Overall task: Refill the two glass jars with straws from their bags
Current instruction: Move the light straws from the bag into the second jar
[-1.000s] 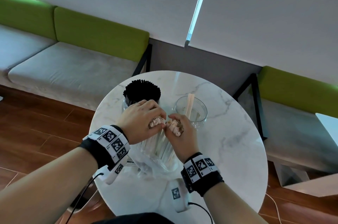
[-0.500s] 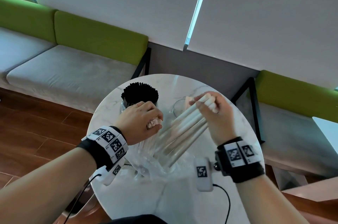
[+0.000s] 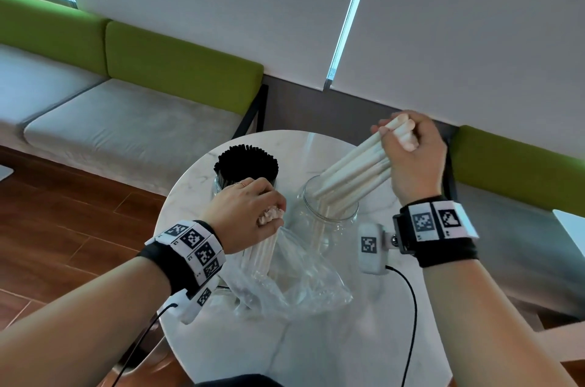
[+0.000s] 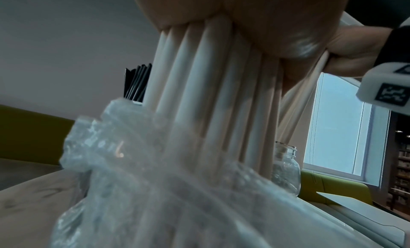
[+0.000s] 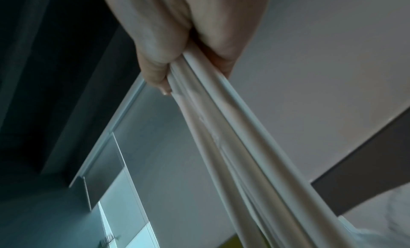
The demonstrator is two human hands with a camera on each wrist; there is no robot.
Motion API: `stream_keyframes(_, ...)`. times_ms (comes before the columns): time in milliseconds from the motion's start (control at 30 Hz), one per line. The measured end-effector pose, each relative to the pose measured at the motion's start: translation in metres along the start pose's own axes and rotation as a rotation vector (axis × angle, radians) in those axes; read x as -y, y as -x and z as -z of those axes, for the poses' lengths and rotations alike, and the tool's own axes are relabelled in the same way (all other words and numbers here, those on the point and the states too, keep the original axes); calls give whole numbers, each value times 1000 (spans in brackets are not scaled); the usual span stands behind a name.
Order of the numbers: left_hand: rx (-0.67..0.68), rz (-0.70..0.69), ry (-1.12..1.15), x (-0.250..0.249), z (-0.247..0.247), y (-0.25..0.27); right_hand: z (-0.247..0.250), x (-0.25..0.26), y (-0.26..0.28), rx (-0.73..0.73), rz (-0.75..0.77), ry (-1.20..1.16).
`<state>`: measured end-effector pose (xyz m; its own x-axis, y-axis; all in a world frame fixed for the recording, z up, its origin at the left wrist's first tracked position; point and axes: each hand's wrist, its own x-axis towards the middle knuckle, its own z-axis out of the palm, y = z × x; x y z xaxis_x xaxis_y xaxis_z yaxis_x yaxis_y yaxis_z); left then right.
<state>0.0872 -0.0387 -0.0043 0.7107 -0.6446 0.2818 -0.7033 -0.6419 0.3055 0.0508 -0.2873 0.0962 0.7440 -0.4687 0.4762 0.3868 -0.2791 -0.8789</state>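
Observation:
My right hand grips a bundle of white paper-wrapped straws by their top ends; their lower ends slant into the mouth of the clear glass jar on the round marble table. In the right wrist view the same bundle runs down from my right hand. My left hand holds the rest of the white straws upright inside the crumpled clear plastic bag. Behind it stands a second jar packed with black straws.
Grey bench seats with green backrests run along the wall behind and to the right of the table. Wood floor lies to the left. Cables from the wrist cameras hang over the table's near side.
My right hand has drawn a bundle of white straws out of the bag, carried it up and right, and its lower ends now sit in the clear jar. The left hand has stayed in place.

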Motion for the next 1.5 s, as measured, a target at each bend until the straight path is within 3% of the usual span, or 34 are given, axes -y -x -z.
stream_keyframes(233, 6, 0, -4, 0, 1, 0, -17, -63, 6, 140, -193, 118)
stream_keyframes(400, 11, 4, 2, -1, 1, 0, -19, -104, 21, 246, -262, 388)
stream_keyframes(667, 25, 16, 4, -2, 2, -1, -20, -133, 24, 244, -105, 654)
stream_keyframes(767, 20, 18, 15, -3, 3, -1, -21, -137, 17, 254, -86, 642)
stream_keyframes(933, 11, 25, 16, -4, 3, 0, -24, -143, 8, 404, -106, 652)
stream_keyframes(1100, -10, 23, 17, -4, 2, 0, -31, -138, 14, 435, -75, 635)
stream_keyframes(1233, -8, 25, 17, -4, 2, 0, -44, -135, 17, 543, -53, 757)
stream_keyframes(1333, -13, 28, 13, -5, 2, 0, -52, -143, 15, 507, -12, 740)
stream_keyframes(1500, -18, 27, 1, -4, 2, 2, -48, -139, 10, 298, 20, 579)
